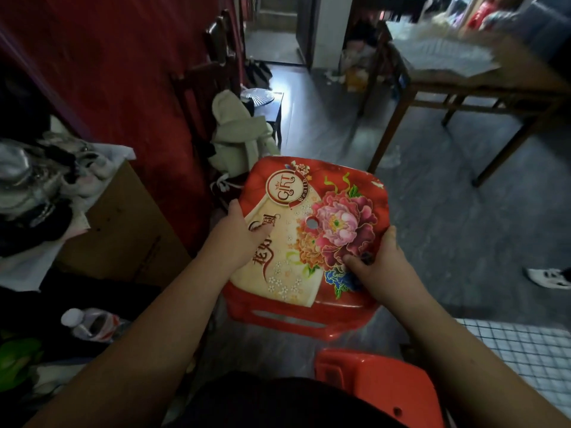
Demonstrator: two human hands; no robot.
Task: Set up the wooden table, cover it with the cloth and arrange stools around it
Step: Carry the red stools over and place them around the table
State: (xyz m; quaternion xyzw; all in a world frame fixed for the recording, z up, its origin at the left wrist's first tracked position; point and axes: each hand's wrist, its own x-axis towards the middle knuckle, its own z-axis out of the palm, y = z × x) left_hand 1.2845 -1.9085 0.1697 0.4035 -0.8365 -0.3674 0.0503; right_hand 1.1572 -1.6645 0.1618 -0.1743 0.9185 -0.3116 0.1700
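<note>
The left hand (236,239) grips the left edge of the red floral stool (327,199), thumb pressed on the seat and fingers hidden beneath. The stool is held in front of the body, seat up and slightly tilted. The right hand (380,267) clasps its near right corner the same way. The wooden bench (494,93) stands ahead and to the right, nearer the right hand, so the carry likely swings rightward.

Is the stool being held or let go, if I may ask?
Held: the left hand and right hand grip the stool by its seat edges, thumbs on top. Legs hidden.
</note>
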